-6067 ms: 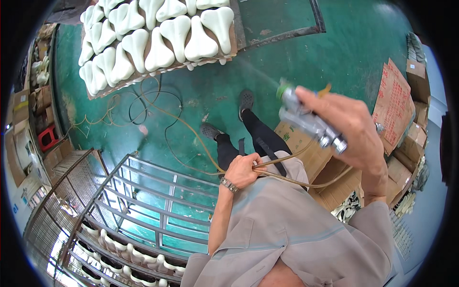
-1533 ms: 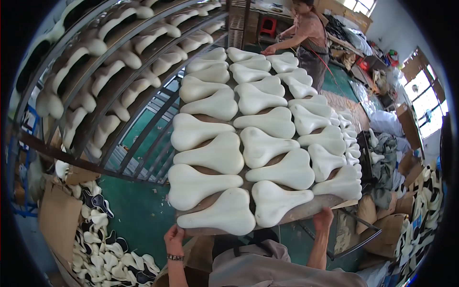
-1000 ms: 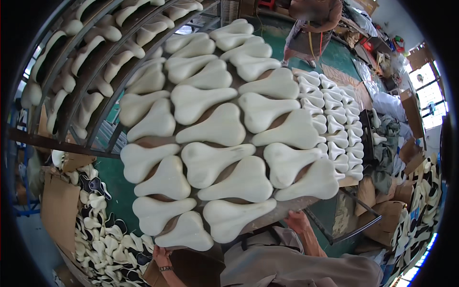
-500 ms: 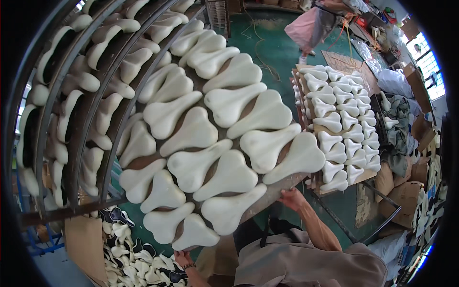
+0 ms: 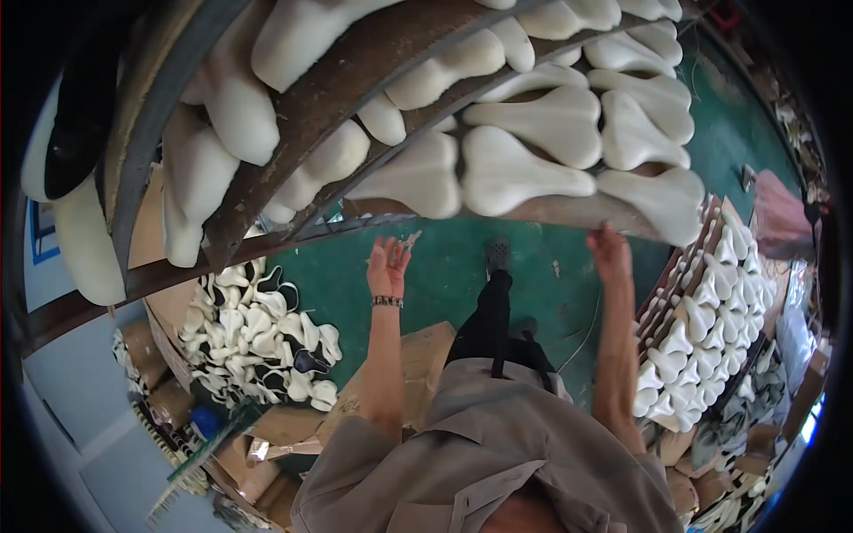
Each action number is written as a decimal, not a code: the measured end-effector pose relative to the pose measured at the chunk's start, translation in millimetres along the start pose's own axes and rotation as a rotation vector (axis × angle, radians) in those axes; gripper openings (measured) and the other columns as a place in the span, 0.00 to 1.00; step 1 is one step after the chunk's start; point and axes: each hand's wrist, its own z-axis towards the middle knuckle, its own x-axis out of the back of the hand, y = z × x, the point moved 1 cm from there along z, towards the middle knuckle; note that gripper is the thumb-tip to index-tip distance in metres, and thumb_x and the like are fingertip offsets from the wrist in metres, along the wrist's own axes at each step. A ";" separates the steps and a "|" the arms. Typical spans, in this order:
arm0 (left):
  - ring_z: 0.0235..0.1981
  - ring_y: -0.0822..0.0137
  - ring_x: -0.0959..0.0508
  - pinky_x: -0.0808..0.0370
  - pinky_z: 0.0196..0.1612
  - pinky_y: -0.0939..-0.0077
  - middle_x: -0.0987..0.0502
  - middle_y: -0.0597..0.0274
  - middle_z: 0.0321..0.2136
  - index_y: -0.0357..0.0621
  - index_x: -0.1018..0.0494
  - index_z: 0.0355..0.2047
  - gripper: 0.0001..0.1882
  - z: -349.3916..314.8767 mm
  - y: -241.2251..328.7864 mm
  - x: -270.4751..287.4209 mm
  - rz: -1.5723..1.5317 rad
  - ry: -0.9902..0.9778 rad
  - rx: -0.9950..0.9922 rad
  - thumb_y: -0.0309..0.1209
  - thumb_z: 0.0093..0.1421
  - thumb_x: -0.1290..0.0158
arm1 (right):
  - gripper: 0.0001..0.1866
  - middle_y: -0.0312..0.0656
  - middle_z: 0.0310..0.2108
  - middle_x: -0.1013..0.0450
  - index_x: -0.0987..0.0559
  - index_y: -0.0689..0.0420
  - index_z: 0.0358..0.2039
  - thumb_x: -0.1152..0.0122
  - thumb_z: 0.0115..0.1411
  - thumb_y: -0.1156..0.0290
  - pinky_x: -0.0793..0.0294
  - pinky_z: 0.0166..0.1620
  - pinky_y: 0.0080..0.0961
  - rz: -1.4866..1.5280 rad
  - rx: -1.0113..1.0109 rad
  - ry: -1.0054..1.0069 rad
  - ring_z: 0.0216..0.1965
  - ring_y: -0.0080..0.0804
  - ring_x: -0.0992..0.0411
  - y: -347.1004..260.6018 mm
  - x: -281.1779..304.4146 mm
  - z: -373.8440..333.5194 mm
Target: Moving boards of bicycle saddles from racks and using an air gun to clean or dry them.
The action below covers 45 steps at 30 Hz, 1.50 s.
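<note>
A wooden board [image 5: 569, 210] bearing rows of white foam bicycle saddles [image 5: 524, 173] sits partly within the slanted metal rack [image 5: 147, 289] above my hands. My right hand [image 5: 610, 255] is at the board's near edge toward its right end, its fingers bent against the edge; the thumb's hold is hard to make out. Below the board, and apart from it, my left hand [image 5: 388, 269] is raised with fingers spread and nothing in them. A dark beaded bracelet [image 5: 387, 302] circles the left wrist.
Further shelves of saddles fill the rack at upper left. A heap of loose saddles [image 5: 253, 333] lies at lower left beside cardboard [image 5: 391, 377]. Stacked boards of saddles [image 5: 702, 329] stand to my right. Another person [image 5: 782, 213] is at far right.
The saddle board has gone from across my front to up against the rack. My left hand has let go of it. My view has swung, and the stacked boards appear lower right.
</note>
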 end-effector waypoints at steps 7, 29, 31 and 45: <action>0.49 0.57 0.16 0.17 0.56 0.54 0.17 0.57 0.50 0.43 0.31 0.63 0.23 -8.4 -13.7 31.5 -0.031 0.182 0.137 0.40 0.74 0.46 | 0.22 0.48 0.54 0.20 0.19 0.57 0.55 0.42 0.73 0.52 0.17 0.47 0.39 -0.447 -0.368 -0.466 0.47 0.41 0.17 178.2 -230.0 -72.9; 0.38 0.61 0.19 0.17 0.45 0.54 0.19 0.58 0.37 0.41 0.24 0.48 0.22 -5.6 -90.9 -48.7 0.268 0.075 0.068 0.49 0.72 0.46 | 0.50 0.51 0.76 0.46 0.53 0.67 0.77 0.63 0.75 0.34 0.53 0.77 0.39 -0.201 -0.118 -0.002 0.76 0.41 0.46 124.2 -157.4 -133.0; 0.35 0.60 0.18 0.16 0.43 0.55 0.19 0.58 0.33 0.42 0.23 0.44 0.19 1.3 -86.8 -47.1 0.312 0.053 0.100 0.47 0.73 0.46 | 0.50 0.51 0.76 0.45 0.53 0.67 0.77 0.63 0.74 0.33 0.53 0.77 0.39 -0.212 -0.121 0.024 0.76 0.41 0.45 123.9 -163.2 -136.8; 0.43 0.51 0.17 0.19 0.50 0.48 0.19 0.51 0.45 0.40 0.28 0.62 0.50 30.0 99.9 205.0 0.713 0.093 0.505 0.75 0.64 0.57 | 0.59 0.69 0.75 0.54 0.55 0.76 0.74 0.48 0.68 0.33 0.55 0.77 0.39 -0.220 0.062 0.237 0.78 0.58 0.55 283.6 -402.5 -102.3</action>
